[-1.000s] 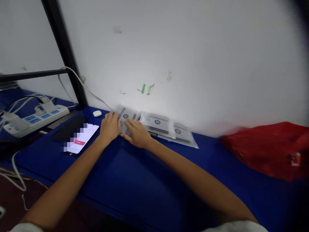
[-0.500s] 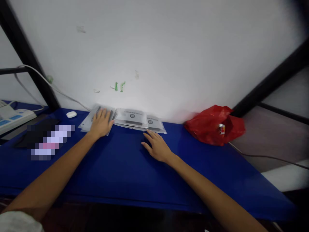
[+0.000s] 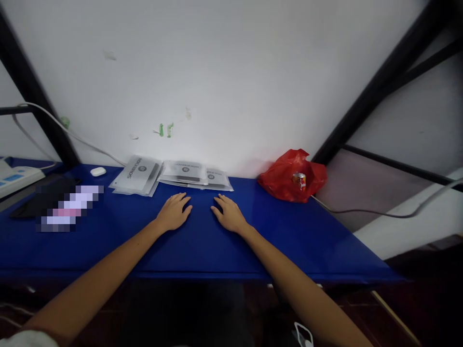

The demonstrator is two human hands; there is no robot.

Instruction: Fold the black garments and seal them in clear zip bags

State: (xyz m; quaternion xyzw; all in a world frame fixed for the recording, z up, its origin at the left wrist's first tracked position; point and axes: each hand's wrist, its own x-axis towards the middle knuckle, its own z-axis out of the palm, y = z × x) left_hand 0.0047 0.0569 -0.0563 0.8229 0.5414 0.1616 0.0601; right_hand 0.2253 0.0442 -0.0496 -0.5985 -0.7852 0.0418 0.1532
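My left hand (image 3: pixel 173 212) lies palm down on the blue tabletop (image 3: pixel 202 250), fingers stretched out, holding nothing. Opposite it, my right hand (image 3: pixel 229 214) rests flat in the same way, also holding nothing. Just beyond the fingertips, against the wall, is a row of translucent plastic pouches with dark printing. The left pouches (image 3: pixel 134 176) lie at a slant in a small stack. Beside them sits a middle stack (image 3: pixel 184 172), which partly covers the right pouch (image 3: pixel 218 179). Neither hand touches the pouches.
A crumpled red plastic bag (image 3: pixel 285 176) stands at the right by the wall. Leftward are a white earbud case (image 3: pixel 98 171), a dark flat item (image 3: pixel 45 197) partly blurred out, and a white power strip (image 3: pixel 21 178) with cables. Black metal posts (image 3: pixel 47 106) flank the table.
My left hand has come off the left pouches and moved right and nearer onto the tabletop. My right hand has drawn slightly back from the right pouch. The view has shifted right.
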